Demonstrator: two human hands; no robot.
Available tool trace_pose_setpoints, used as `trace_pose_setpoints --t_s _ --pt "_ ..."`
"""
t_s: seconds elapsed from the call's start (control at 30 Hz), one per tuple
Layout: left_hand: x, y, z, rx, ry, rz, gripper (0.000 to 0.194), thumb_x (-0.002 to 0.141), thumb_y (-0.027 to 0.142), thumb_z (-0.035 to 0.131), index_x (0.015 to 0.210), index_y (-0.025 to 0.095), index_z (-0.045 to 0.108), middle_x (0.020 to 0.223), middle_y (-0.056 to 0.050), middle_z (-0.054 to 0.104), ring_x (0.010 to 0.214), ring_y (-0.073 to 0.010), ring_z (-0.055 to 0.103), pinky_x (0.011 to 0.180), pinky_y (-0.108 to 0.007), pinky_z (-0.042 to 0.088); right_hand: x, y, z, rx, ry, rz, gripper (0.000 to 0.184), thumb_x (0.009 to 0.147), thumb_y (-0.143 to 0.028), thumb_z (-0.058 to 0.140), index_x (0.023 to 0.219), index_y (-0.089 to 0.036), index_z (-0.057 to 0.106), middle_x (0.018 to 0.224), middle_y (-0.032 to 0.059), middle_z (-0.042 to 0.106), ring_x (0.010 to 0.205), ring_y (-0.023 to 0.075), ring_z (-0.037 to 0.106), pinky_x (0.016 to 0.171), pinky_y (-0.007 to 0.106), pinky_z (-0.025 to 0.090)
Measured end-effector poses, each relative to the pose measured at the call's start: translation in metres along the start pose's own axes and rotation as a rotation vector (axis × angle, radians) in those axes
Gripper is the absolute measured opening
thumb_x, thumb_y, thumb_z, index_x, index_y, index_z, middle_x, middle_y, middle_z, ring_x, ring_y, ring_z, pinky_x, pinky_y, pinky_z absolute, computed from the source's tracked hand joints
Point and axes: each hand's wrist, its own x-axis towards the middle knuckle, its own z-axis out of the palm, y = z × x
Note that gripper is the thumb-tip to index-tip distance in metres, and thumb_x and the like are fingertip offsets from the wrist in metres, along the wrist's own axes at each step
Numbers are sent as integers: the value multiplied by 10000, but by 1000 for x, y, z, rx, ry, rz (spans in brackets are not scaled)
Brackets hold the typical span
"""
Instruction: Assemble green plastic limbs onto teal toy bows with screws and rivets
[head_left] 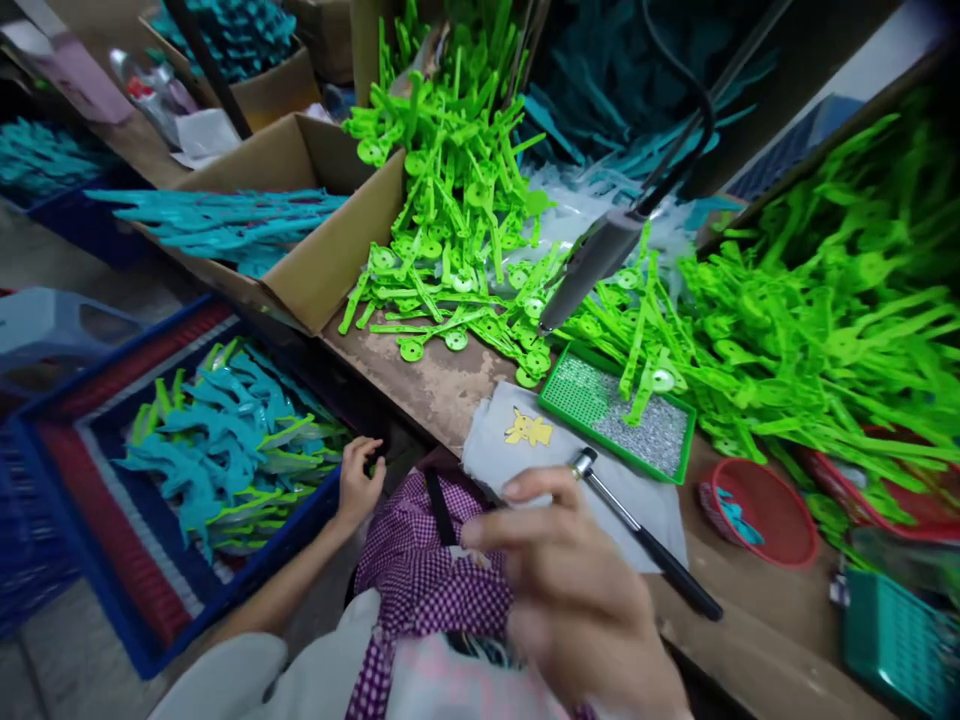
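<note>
My left hand (pixel 362 482) is at the inner edge of the blue crate (pixel 142 645), its fingers loosely bent and apart, with nothing visible in them. In the crate lie several turquoise and lime plastic parts (pixel 225 420). My right hand (pixel 577 580), blurred and close to the camera, is raised over my lap with curled, spread fingers and nothing visible in it. Beyond it, a small hammer (pixel 637 525) with a black handle lies on a grey cloth (pixel 495 440). A green tray (pixel 592 432) of small metal pieces is on the cloth's far edge, with a lime part (pixel 649 375) over it.
A grey electric screwdriver (pixel 589 265) hangs above the bench. Lime plastic parts (pixel 465 200) are heaped behind and to the right. A cardboard box (pixel 330 260) holds turquoise parts. At the right stand a red bowl (pixel 784 515) and a green basket (pixel 874 620).
</note>
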Motion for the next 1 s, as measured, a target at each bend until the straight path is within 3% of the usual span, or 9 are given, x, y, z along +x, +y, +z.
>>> trace_pose_setpoints --t_s 0.13,0.2,0.27,0.33,0.43,0.57,0.7,0.83,1.0 --pt "96 44 -79 224 398 350 244 878 354 633 1073 207 627 1028 -102 646 1055 -278 616 992 -491 501 7 56 25 34 402 247 223 964 -198 529 1095 -297 679 824 1 659 731 159 666 690 335 563" --pt "174 75 -121 348 489 480 294 893 326 654 1127 149 625 1068 -101 665 1095 -245 603 1070 -488 456 9 70 39 45 338 213 275 957 -147 523 1148 -279 670 843 6 672 754 152 664 687 303 556" --pt "252 97 -148 488 432 509 361 907 348 664 1105 52 608 1180 -126 672 1201 -237 573 1123 -533 403 11 78 50 66 93 36 342 950 -124 510 1217 -275 662 914 31 717 825 164 688 728 311 572" --pt "316 107 -156 572 261 429 461 962 431 582 959 -30 591 1102 -140 706 1164 -227 619 1109 -579 396 9 88 56 24 -112 -50 346 947 -138 516 1228 -261 676 952 55 749 837 175 705 733 319 583" --pt "364 100 -151 619 165 321 505 1002 452 538 831 -17 615 987 -183 753 1029 -223 682 1057 -585 454 -10 107 51 -65 -93 177 251 962 -215 529 1110 -236 731 887 56 757 783 187 711 726 333 591" --pt "372 86 -156 592 276 437 478 904 438 722 992 -30 671 1252 -185 712 1089 -203 658 1079 -528 459 -52 126 31 -61 133 528 239 964 -349 561 995 -218 757 804 46 736 700 185 704 672 313 593" --pt "353 98 -178 658 301 450 600 985 521 585 1221 -29 628 1356 -138 652 1266 -231 586 1120 -525 402 -64 130 26 -20 60 569 286 955 -394 557 991 -206 770 825 62 744 725 196 713 680 312 593" --pt "300 103 -177 747 326 414 529 1054 453 454 1409 73 544 1492 -122 570 1343 -242 527 1145 -511 352 -47 132 36 8 -66 499 292 966 -359 530 1008 -192 766 865 73 761 796 192 726 746 303 590" --pt "225 53 -145 695 421 378 498 1075 447 299 1298 167 646 1387 -78 673 1244 -195 598 1136 -502 331 -22 126 46 7 -141 457 297 977 -320 500 1067 -202 757 926 73 770 848 191 726 801 310 577"
